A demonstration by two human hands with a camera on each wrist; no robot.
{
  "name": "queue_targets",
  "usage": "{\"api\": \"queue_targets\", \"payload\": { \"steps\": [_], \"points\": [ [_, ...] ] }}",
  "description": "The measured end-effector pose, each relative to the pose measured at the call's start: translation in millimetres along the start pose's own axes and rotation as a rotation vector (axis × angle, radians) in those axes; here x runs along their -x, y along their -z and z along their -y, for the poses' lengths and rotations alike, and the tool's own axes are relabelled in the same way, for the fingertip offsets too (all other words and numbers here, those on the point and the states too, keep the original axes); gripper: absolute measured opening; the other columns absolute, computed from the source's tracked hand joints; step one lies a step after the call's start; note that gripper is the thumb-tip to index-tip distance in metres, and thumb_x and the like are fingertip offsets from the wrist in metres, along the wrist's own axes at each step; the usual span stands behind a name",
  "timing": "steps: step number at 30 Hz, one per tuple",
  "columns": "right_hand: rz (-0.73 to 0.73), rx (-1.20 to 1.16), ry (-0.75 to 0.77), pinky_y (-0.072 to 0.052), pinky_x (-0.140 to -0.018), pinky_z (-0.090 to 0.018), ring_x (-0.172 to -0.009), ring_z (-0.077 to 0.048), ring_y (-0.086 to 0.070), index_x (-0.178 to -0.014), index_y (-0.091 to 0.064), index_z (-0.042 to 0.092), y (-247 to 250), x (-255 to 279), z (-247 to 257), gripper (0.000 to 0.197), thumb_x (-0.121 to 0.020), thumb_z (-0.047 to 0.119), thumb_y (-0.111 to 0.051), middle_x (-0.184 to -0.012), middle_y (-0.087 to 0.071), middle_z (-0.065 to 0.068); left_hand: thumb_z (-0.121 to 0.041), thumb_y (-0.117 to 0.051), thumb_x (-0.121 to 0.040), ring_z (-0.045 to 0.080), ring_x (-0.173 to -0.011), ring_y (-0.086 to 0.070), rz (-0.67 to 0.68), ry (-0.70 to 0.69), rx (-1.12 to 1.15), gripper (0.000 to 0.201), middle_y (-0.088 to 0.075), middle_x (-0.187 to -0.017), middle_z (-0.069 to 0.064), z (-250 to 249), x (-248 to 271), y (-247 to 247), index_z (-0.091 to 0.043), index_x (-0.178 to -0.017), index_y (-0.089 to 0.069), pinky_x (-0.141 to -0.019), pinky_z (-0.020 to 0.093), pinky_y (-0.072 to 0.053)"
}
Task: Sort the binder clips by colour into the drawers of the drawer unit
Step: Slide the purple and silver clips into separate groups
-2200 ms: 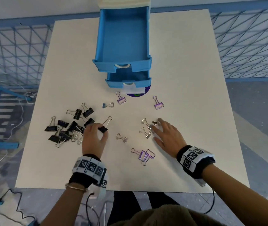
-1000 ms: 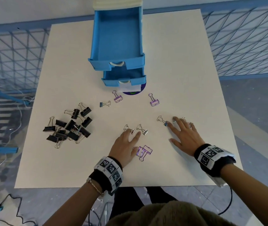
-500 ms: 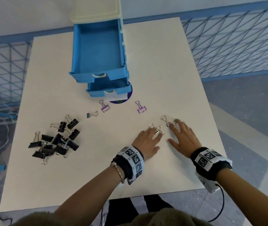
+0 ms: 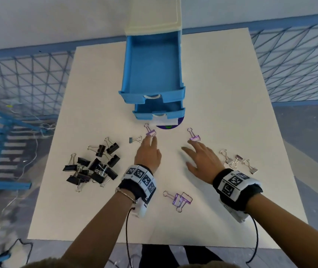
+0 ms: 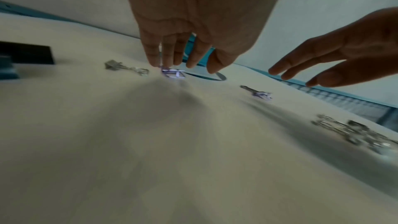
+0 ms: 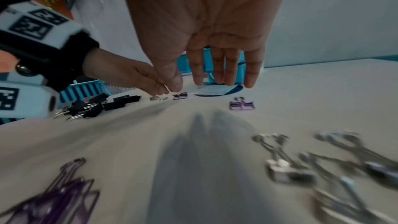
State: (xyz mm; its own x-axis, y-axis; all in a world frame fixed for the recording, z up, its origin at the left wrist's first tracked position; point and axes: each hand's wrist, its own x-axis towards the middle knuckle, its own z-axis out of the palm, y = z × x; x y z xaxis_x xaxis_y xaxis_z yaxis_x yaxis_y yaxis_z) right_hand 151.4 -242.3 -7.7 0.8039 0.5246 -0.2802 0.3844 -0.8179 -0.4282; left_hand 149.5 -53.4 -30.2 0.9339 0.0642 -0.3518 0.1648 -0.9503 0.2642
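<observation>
The drawer unit stands at the table's far middle with two blue drawers pulled out, the upper drawer over the lower drawer; what shows of both holds no clips. My left hand reaches forward, its straight fingertips touching a purple clip just before the drawers. My right hand hovers flat with spread fingers, its tips just short of a second purple clip. Neither hand holds anything.
Several black clips lie heaped at the left. A group of silver clips lies right of my right wrist. A pair of purple clips sits between my forearms. One small silver clip lies left of my left fingertips.
Both hands left the silver clips gathered at the right and moved forward toward the drawers. My left fingertips now touch one purple clip, my right hand nears the other.
</observation>
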Motion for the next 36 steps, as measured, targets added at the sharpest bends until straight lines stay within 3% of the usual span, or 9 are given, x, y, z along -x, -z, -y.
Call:
{"api": "queue_targets", "payload": {
  "steps": [5,8,13,17,21,23,28,32,36],
  "points": [
    [0.12,0.077,0.041,-0.024,-0.113,-0.039,-0.14,-0.025,-0.022,-0.141,-0.026,0.014,-4,-33,31,0.054,-0.092,0.024,-0.045,-0.154,-0.019,-0.01,-0.015,-0.044,-0.089,0.03,-0.137,-0.023,-0.053,0.153,-0.064,0.052,-0.022,-0.149,0.017,32,-9,3,-0.001,-0.136,-0.027,-0.109,0.041,-0.031],
    [0.129,0.079,0.042,-0.024,-0.113,-0.039,-0.14,-0.026,-0.023,-0.141,-0.026,0.014,-4,-42,40,0.053,-0.092,0.022,-0.043,-0.154,-0.019,-0.01,-0.012,-0.044,-0.088,0.029,-0.138,-0.021,-0.01,0.117,-0.095,0.055,-0.02,-0.15,0.016,47,-1,-2,-0.002,-0.138,-0.022,-0.112,0.038,-0.029],
    [0.059,0.0,-0.041,-0.029,-0.11,-0.04,-0.135,-0.03,-0.033,-0.137,-0.037,0.012,3,-31,20,0.047,-0.09,0.014,-0.045,-0.148,-0.032,-0.014,-0.008,-0.044,-0.088,0.027,-0.136,-0.025,0.094,-0.213,-0.075,0.054,-0.022,-0.15,0.013,25,37,-14,-0.004,-0.138,-0.025,-0.109,0.036,-0.032],
    [-0.045,-0.044,-0.163,-0.038,-0.104,-0.044,-0.127,-0.034,-0.044,-0.13,-0.046,0.011,12,-5,-14,0.044,-0.086,0.007,-0.048,-0.142,-0.042,-0.016,-0.003,-0.048,-0.084,0.032,-0.13,-0.035,0.209,-0.464,-0.05,0.055,-0.029,-0.145,0.02,-21,54,-25,0.001,-0.136,-0.03,-0.104,0.044,-0.038],
    [-0.062,-0.045,-0.308,-0.038,-0.104,-0.044,-0.127,-0.033,-0.042,-0.129,-0.048,0.012,20,25,-46,0.043,-0.086,0.006,-0.047,-0.142,-0.042,-0.014,-0.005,-0.044,-0.087,0.031,-0.127,-0.033,0.311,-0.652,-0.163,0.057,-0.024,-0.147,0.017,-65,51,-32,-0.001,-0.139,-0.022,-0.105,0.04,-0.029],
    [-0.092,-0.043,-0.324,-0.039,-0.102,-0.044,-0.125,-0.034,-0.045,-0.127,-0.05,0.01,19,36,-55,0.042,-0.085,0.004,-0.049,-0.14,-0.045,-0.015,-0.006,-0.042,-0.089,0.028,-0.129,-0.03,0.315,-0.675,-0.199,0.055,-0.022,-0.149,0.013,-77,44,-32,-0.003,-0.14,-0.021,-0.108,0.037,-0.026],
    [-0.156,-0.041,-0.261,-0.044,-0.098,-0.046,-0.118,-0.037,-0.052,-0.121,-0.056,0.008,11,43,-51,0.037,-0.084,0.005,-0.053,-0.133,-0.052,-0.019,-0.003,-0.041,-0.09,0.027,-0.139,-0.023,0.17,-0.524,-0.148,0.057,-0.016,-0.154,0.012,-79,6,-19,-0.007,-0.142,-0.019,-0.113,0.037,-0.026],
    [-0.088,0.027,-0.048,-0.052,-0.086,-0.048,-0.102,-0.035,-0.064,-0.108,-0.063,0.011,-8,47,-21,0.034,-0.075,0.014,-0.069,-0.119,-0.064,-0.02,-0.003,-0.041,-0.087,0.024,-0.143,-0.01,0.15,-0.531,-0.292,0.064,-0.007,-0.156,0.01,-73,-25,-17,-0.01,-0.143,-0.012,-0.117,0.043,-0.018],
    [0.051,0.138,0.205,-0.058,-0.072,-0.033,-0.09,-0.024,-0.07,-0.096,-0.067,0.023,-34,65,4,0.04,-0.061,0.037,-0.08,-0.108,-0.071,-0.009,-0.005,-0.041,-0.087,0.023,-0.143,-0.013,0.167,-0.565,-0.368,0.061,-0.016,-0.154,0.008,-53,-38,-16,-0.008,-0.142,-0.016,-0.114,0.044,-0.021]
  ]
}}
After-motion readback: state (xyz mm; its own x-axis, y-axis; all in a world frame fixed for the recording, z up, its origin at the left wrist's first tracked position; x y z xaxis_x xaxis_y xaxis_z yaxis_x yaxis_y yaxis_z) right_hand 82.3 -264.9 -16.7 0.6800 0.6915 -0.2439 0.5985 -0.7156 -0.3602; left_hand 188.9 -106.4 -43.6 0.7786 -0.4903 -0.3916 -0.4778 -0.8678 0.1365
